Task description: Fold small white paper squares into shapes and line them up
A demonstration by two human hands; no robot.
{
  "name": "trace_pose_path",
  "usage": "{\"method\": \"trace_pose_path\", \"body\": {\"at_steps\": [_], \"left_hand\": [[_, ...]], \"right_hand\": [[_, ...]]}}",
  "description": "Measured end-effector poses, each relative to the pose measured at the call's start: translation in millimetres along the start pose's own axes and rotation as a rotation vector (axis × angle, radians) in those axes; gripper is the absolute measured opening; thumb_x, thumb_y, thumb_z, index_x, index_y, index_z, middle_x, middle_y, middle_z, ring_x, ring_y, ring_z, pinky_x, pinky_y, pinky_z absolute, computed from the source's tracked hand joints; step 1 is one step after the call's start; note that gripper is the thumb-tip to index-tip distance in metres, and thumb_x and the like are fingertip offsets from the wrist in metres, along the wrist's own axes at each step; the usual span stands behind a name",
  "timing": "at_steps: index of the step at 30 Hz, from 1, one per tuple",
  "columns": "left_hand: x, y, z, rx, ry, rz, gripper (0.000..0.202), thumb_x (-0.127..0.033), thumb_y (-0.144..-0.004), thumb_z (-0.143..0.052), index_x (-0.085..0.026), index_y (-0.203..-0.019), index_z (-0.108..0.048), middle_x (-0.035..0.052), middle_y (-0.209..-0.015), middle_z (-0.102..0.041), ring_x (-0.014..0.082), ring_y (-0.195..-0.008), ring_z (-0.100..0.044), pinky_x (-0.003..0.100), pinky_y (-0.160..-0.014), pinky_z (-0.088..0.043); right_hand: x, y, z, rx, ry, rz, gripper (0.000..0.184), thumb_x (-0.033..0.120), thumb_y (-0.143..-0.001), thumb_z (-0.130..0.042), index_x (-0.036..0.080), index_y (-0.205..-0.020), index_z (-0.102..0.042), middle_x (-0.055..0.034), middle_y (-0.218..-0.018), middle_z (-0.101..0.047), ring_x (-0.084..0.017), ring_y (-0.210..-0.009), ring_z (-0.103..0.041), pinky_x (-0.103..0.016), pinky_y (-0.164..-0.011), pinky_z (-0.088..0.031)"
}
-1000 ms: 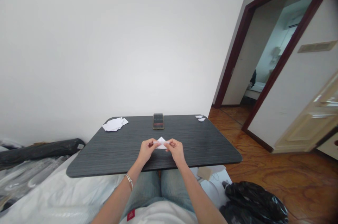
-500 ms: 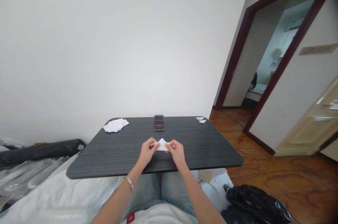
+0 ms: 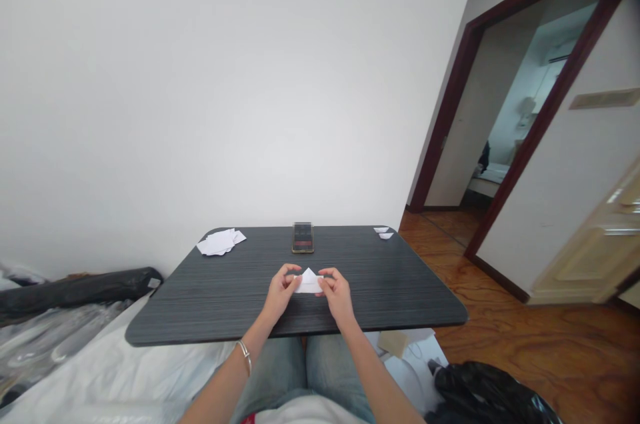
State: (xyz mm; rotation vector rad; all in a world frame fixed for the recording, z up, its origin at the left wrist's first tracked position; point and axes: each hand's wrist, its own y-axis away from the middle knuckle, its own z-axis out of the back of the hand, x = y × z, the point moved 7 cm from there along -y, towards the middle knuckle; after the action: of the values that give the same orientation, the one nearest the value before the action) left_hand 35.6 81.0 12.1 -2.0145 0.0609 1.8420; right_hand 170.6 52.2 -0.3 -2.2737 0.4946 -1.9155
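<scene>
A small white folded paper (image 3: 309, 281) with a pointed top sits between my two hands, just above the dark table (image 3: 210, 297). My left hand (image 3: 280, 292) pinches its left end, and my right hand (image 3: 336, 292) pinches its right end. Both hands have curled fingers closed on the paper. A bracelet circles my left wrist.
A loose pile of white paper sheets (image 3: 220, 241) lies at the table's far left. A phone (image 3: 303, 237) lies at the far middle. Two small folded paper pieces (image 3: 383, 233) rest at the far right corner. A black bag (image 3: 480, 394) sits on the wooden floor to the right.
My hands and the paper have stayed together, the fingers shifting a little on the fold. The view has tilted slightly, so everything sits lower in the picture.
</scene>
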Motion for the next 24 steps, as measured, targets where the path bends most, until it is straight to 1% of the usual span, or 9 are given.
{"method": "trace_pose_path", "body": {"at_steps": [3,6,10,14,17,24], "left_hand": [[3,0,-2.2,0.032,-0.005,0.022,0.035,-0.032,-0.065,-0.064,-0.015,-0.091,-0.047,-0.0072,-0.052,-0.049,0.0081,-0.047,-0.045,0.018,-0.048,-0.031],[5,-1,-2.8,0.046,-0.047,0.016,0.036,-0.031,-0.063,-0.066,-0.015,-0.091,-0.049,-0.006,-0.056,-0.051,0.0081,-0.048,-0.046,0.018,-0.048,-0.031],[6,-1,-3.0,0.061,-0.08,-0.001,0.034,-0.03,-0.065,-0.065,-0.013,-0.09,-0.049,-0.0062,-0.055,-0.048,0.0073,-0.048,-0.044,0.018,-0.047,-0.03],[3,0,-1.0,0.031,-0.155,-0.029,0.031,-0.028,-0.066,-0.065,-0.013,-0.088,-0.05,-0.0078,-0.052,-0.041,0.0064,-0.046,-0.039,0.017,-0.045,-0.028],[3,1,-0.9,0.022,-0.189,-0.03,0.029,-0.028,-0.066,-0.064,-0.013,-0.089,-0.051,-0.0087,-0.049,-0.037,0.0063,-0.044,-0.036,0.017,-0.044,-0.027],[3,1,1.2,0.006,-0.247,-0.023,0.027,-0.031,-0.069,-0.06,-0.013,-0.088,-0.053,-0.0074,-0.048,-0.042,0.0071,-0.043,-0.037,0.018,-0.044,-0.027]], "right_hand": [[4,2,-3,0.023,0.056,0.017,0.017,0.03,-0.075,-0.054,0.018,-0.086,-0.049,0.004,-0.051,-0.058,-0.013,-0.05,-0.056,-0.025,-0.051,-0.051],[6,4,-6,0.049,0.106,0.023,0.018,0.03,-0.075,-0.055,0.017,-0.086,-0.051,0.0046,-0.048,-0.057,-0.013,-0.048,-0.055,-0.025,-0.05,-0.051],[1,4,-7,0.068,0.102,-0.025,0.022,0.033,-0.071,-0.059,0.016,-0.085,-0.053,0.0033,-0.049,-0.059,-0.015,-0.05,-0.058,-0.026,-0.05,-0.051],[-11,2,-10,0.108,0.114,-0.111,0.025,0.037,-0.067,-0.063,0.014,-0.071,-0.056,-0.0018,-0.054,-0.064,-0.017,-0.051,-0.061,-0.025,-0.048,-0.049],[-15,2,-10,0.121,0.129,-0.124,0.027,0.04,-0.068,-0.061,0.013,-0.067,-0.057,-0.0023,-0.053,-0.064,-0.018,-0.049,-0.062,-0.025,-0.046,-0.047],[-18,2,-9,0.119,0.127,-0.133,0.03,0.043,-0.07,-0.057,0.013,-0.068,-0.058,-0.0028,-0.052,-0.064,-0.018,-0.049,-0.062,-0.024,-0.044,-0.047]]}}
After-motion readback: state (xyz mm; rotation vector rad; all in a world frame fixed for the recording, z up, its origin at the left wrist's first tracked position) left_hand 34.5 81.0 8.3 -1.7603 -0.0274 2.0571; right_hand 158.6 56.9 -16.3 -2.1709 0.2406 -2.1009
